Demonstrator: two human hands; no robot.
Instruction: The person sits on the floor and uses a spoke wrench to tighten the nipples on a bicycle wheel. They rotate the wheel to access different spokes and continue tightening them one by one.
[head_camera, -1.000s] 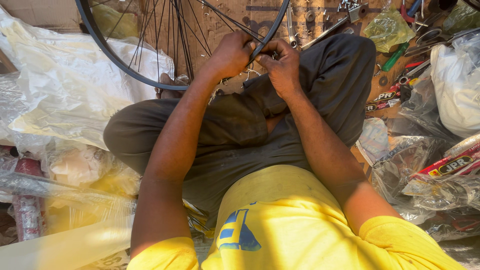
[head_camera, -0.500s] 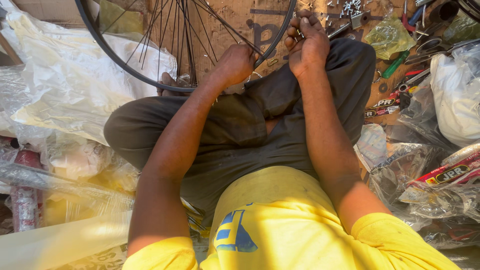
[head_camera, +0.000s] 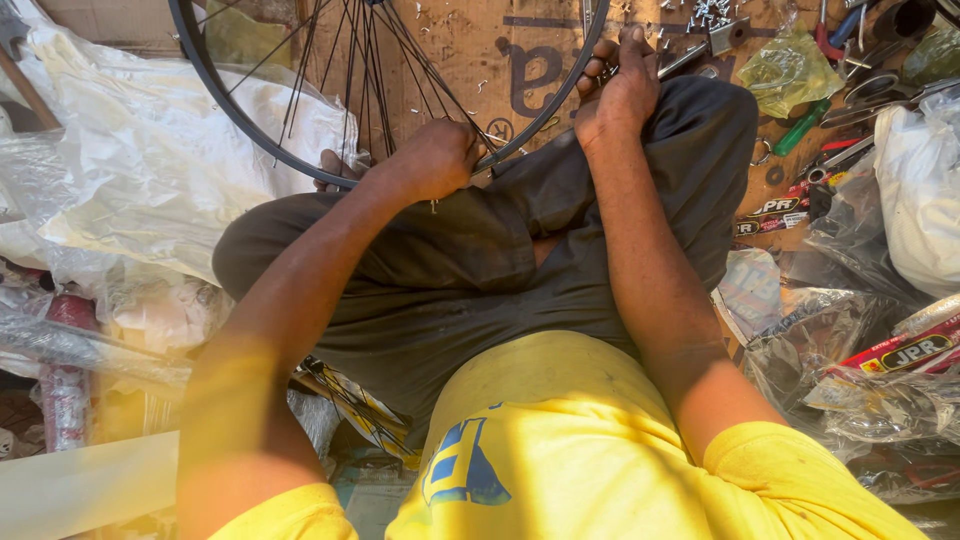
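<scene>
Left hand (head_camera: 435, 158) closing round the bottom of the bicycle wheel rim (head_camera: 240, 110), fingers curled over the spokes (head_camera: 400, 70) right where they're meeting the rim. Right hand (head_camera: 620, 88) pinching the rim's right edge, thumb and fingers clamping together on it. Wheel standing upright across the lap, resting against the grey trousers (head_camera: 480, 260). Looking like mid-job: plenty of spokes already sitting in place, hub out of view up top, so can't tell how many remaining. Loose screws and small hardware (head_camera: 705, 14) lying scattered on the cardboard (head_camera: 520, 60) just beyond, tools (head_camera: 830, 120) piling up off to the right.
</scene>
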